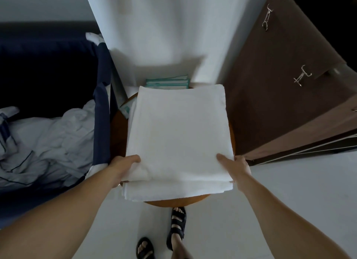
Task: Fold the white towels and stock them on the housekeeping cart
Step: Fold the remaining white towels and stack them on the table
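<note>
Folded white towel (pixel 177 131) is lying flat at frame centre, sitting square on top of a lower towel (pixel 173 191) whose near edge is showing at 6 o'clock beneath it. Both are resting on a round wooden desk (pixel 119 135), its brown rim peeking out at 9 o'clock and at 6 o'clock. Left grip (pixel 123 166) is holding the near left corner of the folded white towel, thumb lying on top and fingers tucked out of sight under the cloth. Right grip (pixel 238 166) is doing the same at the near right corner, thumb pressing down on top. How many layers each grip is pinching is not readable. Teal-and-white packets (pixel 167 82) are stacking up just beyond the towel's far edge at 12 o'clock, and one more packet (pixel 125 108) is poking out at 10 o'clock. A navy fabric bin (pixel 102 107) is standing just beside the desk at 9 o'clock, with crumpled linen (pixel 48 142) piling inside it. A brown cabinet (pixel 280 104) is rising at 2 o'clock, metal handles (pixel 301 77) hanging on its front. Sandalled feet (pixel 176 226) are standing on the pale floor (pixel 289 191) at 6 o'clock, close to the desk's near rim.
</note>
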Tool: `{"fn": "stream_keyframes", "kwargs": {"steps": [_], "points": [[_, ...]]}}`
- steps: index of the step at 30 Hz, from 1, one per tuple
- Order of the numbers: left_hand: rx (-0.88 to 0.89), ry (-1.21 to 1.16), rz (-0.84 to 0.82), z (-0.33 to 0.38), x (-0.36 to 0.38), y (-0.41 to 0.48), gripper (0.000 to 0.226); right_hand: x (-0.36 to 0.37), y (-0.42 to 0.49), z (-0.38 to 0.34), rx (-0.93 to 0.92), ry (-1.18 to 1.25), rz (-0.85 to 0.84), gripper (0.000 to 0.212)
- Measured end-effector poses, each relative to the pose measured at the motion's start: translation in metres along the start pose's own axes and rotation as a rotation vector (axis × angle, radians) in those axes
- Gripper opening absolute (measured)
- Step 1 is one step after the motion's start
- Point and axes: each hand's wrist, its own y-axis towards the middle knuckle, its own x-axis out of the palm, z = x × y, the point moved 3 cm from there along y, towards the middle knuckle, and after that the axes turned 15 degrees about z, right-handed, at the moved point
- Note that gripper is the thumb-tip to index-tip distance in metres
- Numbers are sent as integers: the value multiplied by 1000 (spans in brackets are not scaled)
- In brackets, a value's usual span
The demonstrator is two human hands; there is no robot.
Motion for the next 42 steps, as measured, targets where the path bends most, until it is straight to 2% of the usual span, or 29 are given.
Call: {"fn": "stream_keyframes", "kwargs": {"steps": [5,11,14,17,20,23,25,28,32,34,39,42], "points": [[111,-66,-7,24,4,-12,51,-9,3,-20,63,6,-94,62],[185,-118,-92,87,-10,-28,55,-24,-14,-66,136,148,-271,36],[206,-115,-95,113,-21,-36,50,-40,-25,-91,132,151,-363,29],[256,-194,-29,149,-41,-44,48,-62,-29,-127,33,307,-337,25],[359,-341,65,196,-67,-63,50,-93,-37,-173,-120,533,-257,9],[488,-466,88,217,-87,-91,32,-118,-48,-199,-262,705,-231,12],[562,-511,121,201,-93,-102,16,-121,-56,-194,-319,744,-269,15],[545,-448,234,135,-73,-91,16,-96,-46,-148,-247,678,-265,25],[454,47,317,14,-24,-52,39,-32,-29,-50,-50,320,-215,33],[392,176,293,-26,-7,-33,44,-9,-25,-16,-23,195,-155,41],[404,221,386,-23,10,-26,43,1,-14,-21,-164,111,38,27],[504,119,468,-18,2,-40,35,-12,-12,-38,-219,146,99,28]]}}
